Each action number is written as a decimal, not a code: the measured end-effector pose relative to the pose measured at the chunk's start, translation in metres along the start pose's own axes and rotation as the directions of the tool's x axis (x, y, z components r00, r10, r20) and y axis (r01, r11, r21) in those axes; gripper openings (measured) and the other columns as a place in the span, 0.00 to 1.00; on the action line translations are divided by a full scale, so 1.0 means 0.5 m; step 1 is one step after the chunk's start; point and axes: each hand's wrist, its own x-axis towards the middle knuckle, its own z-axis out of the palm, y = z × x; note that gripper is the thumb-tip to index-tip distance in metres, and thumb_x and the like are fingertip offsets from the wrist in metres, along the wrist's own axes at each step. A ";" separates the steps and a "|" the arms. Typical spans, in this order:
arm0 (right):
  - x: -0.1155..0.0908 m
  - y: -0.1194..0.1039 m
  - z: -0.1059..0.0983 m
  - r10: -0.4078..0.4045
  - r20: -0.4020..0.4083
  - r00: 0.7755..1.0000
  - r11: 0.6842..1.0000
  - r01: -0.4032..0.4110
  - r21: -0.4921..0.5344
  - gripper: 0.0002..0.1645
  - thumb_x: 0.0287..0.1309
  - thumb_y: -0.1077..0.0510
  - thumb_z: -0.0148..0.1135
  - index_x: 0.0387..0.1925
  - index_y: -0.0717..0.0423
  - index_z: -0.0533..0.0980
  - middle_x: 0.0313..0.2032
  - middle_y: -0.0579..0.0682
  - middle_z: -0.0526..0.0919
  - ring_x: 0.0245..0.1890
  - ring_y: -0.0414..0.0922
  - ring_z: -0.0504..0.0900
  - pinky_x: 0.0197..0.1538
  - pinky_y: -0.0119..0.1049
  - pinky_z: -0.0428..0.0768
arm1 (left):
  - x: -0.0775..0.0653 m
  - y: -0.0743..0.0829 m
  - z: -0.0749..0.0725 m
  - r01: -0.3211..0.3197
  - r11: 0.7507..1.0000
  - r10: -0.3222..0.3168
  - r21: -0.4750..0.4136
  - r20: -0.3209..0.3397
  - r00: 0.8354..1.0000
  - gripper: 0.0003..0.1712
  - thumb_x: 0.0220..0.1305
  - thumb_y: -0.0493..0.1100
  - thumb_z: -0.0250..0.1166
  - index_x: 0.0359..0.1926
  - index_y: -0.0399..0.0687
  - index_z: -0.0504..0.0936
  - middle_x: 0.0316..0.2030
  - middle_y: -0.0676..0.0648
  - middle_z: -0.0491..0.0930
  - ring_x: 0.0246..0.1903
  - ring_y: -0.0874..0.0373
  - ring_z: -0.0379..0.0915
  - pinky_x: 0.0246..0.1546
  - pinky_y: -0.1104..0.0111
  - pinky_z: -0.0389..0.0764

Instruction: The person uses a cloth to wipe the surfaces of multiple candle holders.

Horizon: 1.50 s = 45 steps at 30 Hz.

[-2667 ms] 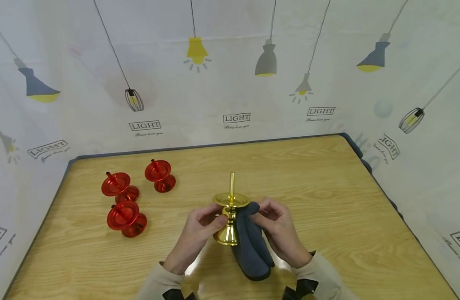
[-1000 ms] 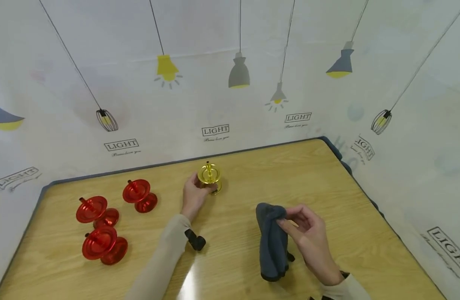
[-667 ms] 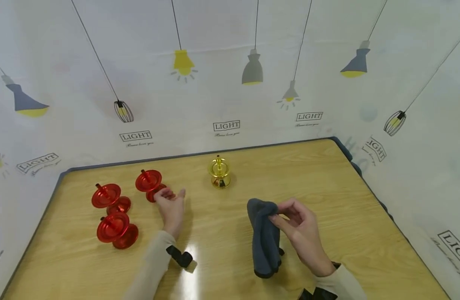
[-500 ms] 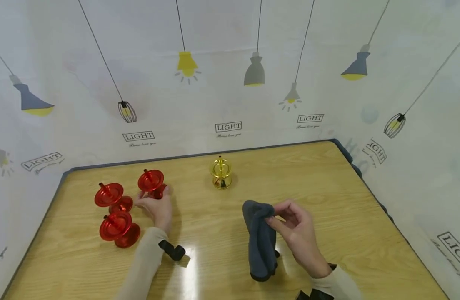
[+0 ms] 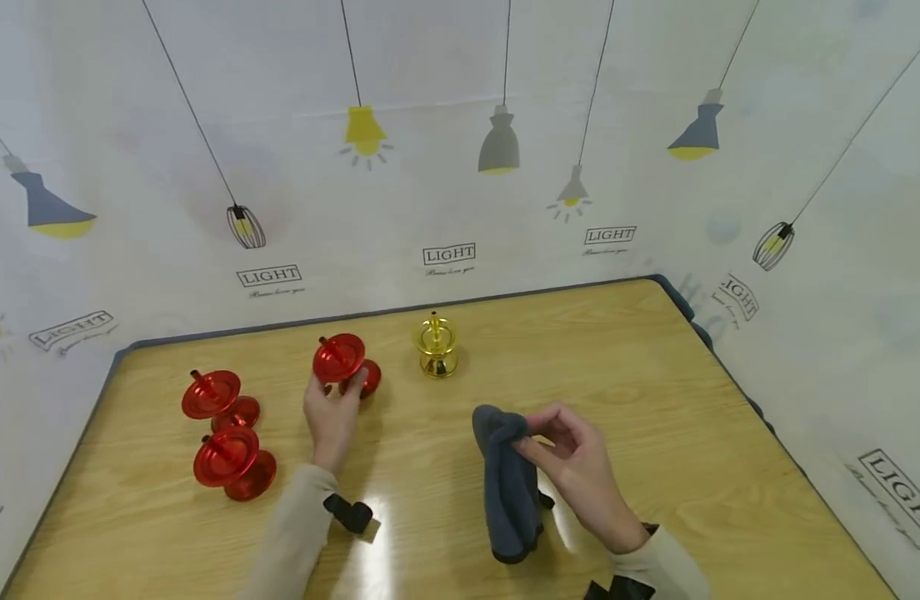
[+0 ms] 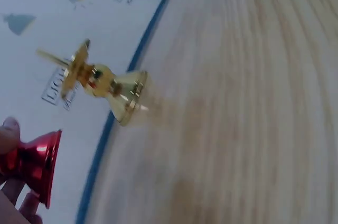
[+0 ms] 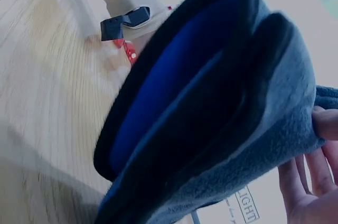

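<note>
My left hand (image 5: 331,423) grips a red metal candle holder (image 5: 338,358) by its stem, below the dish. In the left wrist view the flared base of this candle holder (image 6: 39,163) juts out past the fingers. To its right a shiny gold candle holder (image 5: 437,337) stands upright on the table. My right hand (image 5: 572,467) pinches a folded dark blue-grey cloth (image 5: 508,492) between thumb and fingers near its upper end, and the cloth hangs down. Up close in the right wrist view, the cloth (image 7: 296,92) shows dark edging and a bright blue inner side.
Two more red candle holders stand at the left, a rear one (image 5: 212,395) and a front one (image 5: 226,457). The wooden table (image 5: 677,417) has a dark blue edge. Behind it hangs a white backdrop (image 5: 430,192) printed with lamps.
My left hand set the gold candle holder down at the back, let go, reached left and took a red candle holder, which has moved right. The right hand keeps the cloth.
</note>
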 end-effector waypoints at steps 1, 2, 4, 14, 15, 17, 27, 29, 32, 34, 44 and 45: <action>0.000 -0.001 0.000 0.006 -0.005 1.000 1.000 -0.006 0.003 0.13 0.61 0.69 0.68 0.44 0.72 0.74 0.42 0.45 0.83 0.45 0.41 0.85 0.48 0.35 0.86 | -0.011 0.016 0.006 -0.043 0.999 0.044 -0.013 0.064 0.997 0.28 0.58 0.39 0.77 0.58 0.36 0.79 0.55 0.35 0.82 0.59 0.45 0.75 0.65 0.51 0.70; -0.001 -0.002 0.001 0.011 -0.012 1.000 1.000 -0.011 0.007 0.14 0.61 0.69 0.68 0.44 0.71 0.74 0.43 0.45 0.84 0.45 0.42 0.85 0.48 0.35 0.86 | -0.022 0.034 0.011 -0.077 0.997 0.080 -0.028 0.126 0.989 0.29 0.57 0.39 0.77 0.59 0.38 0.79 0.55 0.36 0.82 0.60 0.45 0.76 0.66 0.50 0.71; -0.003 -0.007 0.002 0.010 -0.033 0.999 1.000 -0.010 0.020 0.13 0.61 0.69 0.68 0.45 0.71 0.75 0.43 0.45 0.84 0.46 0.42 0.85 0.49 0.35 0.86 | -0.044 0.069 0.017 -0.162 0.985 0.169 -0.051 0.219 0.961 0.31 0.53 0.38 0.80 0.58 0.40 0.80 0.54 0.38 0.84 0.58 0.45 0.78 0.66 0.50 0.71; 0.003 -0.046 -0.002 -0.184 -0.162 0.969 0.964 0.210 0.162 0.17 0.60 0.77 0.62 0.46 0.57 0.79 0.44 0.46 0.86 0.49 0.44 0.85 0.50 0.33 0.84 | -0.152 0.197 0.017 -0.723 0.676 0.712 -0.143 0.379 0.591 0.27 0.45 0.35 0.82 0.49 0.41 0.84 0.41 0.46 0.87 0.43 0.52 0.82 0.47 0.61 0.81; 0.002 -0.050 -0.002 -0.192 -0.166 0.967 0.961 0.220 0.168 0.18 0.61 0.77 0.62 0.46 0.55 0.79 0.44 0.45 0.86 0.49 0.44 0.85 0.50 0.33 0.84 | -0.160 0.204 0.018 -0.752 0.641 0.743 -0.157 0.374 0.555 0.27 0.45 0.36 0.82 0.49 0.41 0.85 0.41 0.46 0.87 0.42 0.52 0.80 0.47 0.61 0.80; 0.001 -0.056 0.000 -0.194 -0.165 0.967 0.957 0.224 0.183 0.18 0.61 0.76 0.62 0.46 0.52 0.79 0.44 0.44 0.86 0.49 0.43 0.85 0.50 0.33 0.84 | -0.173 0.216 0.016 -0.797 0.581 0.786 -0.166 0.370 0.496 0.26 0.47 0.37 0.81 0.50 0.41 0.84 0.41 0.46 0.86 0.42 0.52 0.79 0.47 0.60 0.78; -0.011 -0.055 -0.004 -0.145 -0.160 0.976 0.963 0.177 0.203 0.21 0.59 0.78 0.62 0.48 0.55 0.80 0.45 0.45 0.88 0.47 0.41 0.87 0.48 0.32 0.85 | -0.215 0.267 -0.002 -0.911 0.412 0.774 0.010 0.524 0.356 0.25 0.53 0.43 0.79 0.50 0.37 0.85 0.41 0.46 0.86 0.41 0.53 0.79 0.47 0.59 0.79; -0.012 -0.049 -0.007 -0.148 -0.139 0.979 0.968 0.172 0.181 0.23 0.57 0.79 0.63 0.50 0.55 0.80 0.46 0.44 0.88 0.47 0.41 0.87 0.49 0.32 0.85 | -0.221 0.273 -0.005 -0.916 0.400 0.761 0.033 0.545 0.352 0.25 0.54 0.44 0.79 0.51 0.37 0.85 0.40 0.46 0.86 0.41 0.54 0.80 0.47 0.59 0.79; -0.013 -0.041 -0.009 -0.150 -0.104 0.983 0.976 0.164 0.146 0.25 0.56 0.79 0.65 0.51 0.54 0.79 0.46 0.43 0.88 0.48 0.39 0.87 0.50 0.32 0.85 | -0.228 0.280 -0.010 -0.922 0.383 0.748 0.060 0.565 0.348 0.25 0.54 0.44 0.78 0.51 0.38 0.85 0.39 0.47 0.85 0.40 0.54 0.79 0.45 0.60 0.79; -0.011 -0.037 -0.008 -0.152 -0.085 0.985 0.980 0.161 0.116 0.25 0.56 0.77 0.66 0.52 0.55 0.78 0.46 0.42 0.89 0.47 0.38 0.87 0.49 0.31 0.85 | -0.231 0.282 -0.013 -0.926 0.369 0.741 0.082 0.575 0.346 0.26 0.53 0.45 0.78 0.51 0.38 0.85 0.39 0.48 0.85 0.39 0.54 0.79 0.43 0.60 0.79; -0.012 -0.018 0.004 -0.133 0.002 0.991 0.991 0.133 0.027 0.17 0.61 0.73 0.63 0.52 0.69 0.74 0.44 0.41 0.87 0.43 0.37 0.86 0.44 0.30 0.84 | -0.243 0.269 -0.027 -0.908 0.393 0.641 0.143 0.666 0.382 0.24 0.50 0.46 0.81 0.49 0.44 0.86 0.36 0.52 0.86 0.36 0.57 0.78 0.37 0.66 0.71; -0.012 -0.016 0.004 -0.137 0.011 0.991 0.990 0.136 0.022 0.17 0.61 0.73 0.63 0.52 0.70 0.74 0.45 0.41 0.87 0.44 0.37 0.86 0.44 0.30 0.84 | -0.242 0.267 -0.029 -0.905 0.405 0.633 0.130 0.674 0.381 0.25 0.50 0.46 0.81 0.48 0.44 0.86 0.35 0.52 0.86 0.36 0.57 0.78 0.37 0.66 0.70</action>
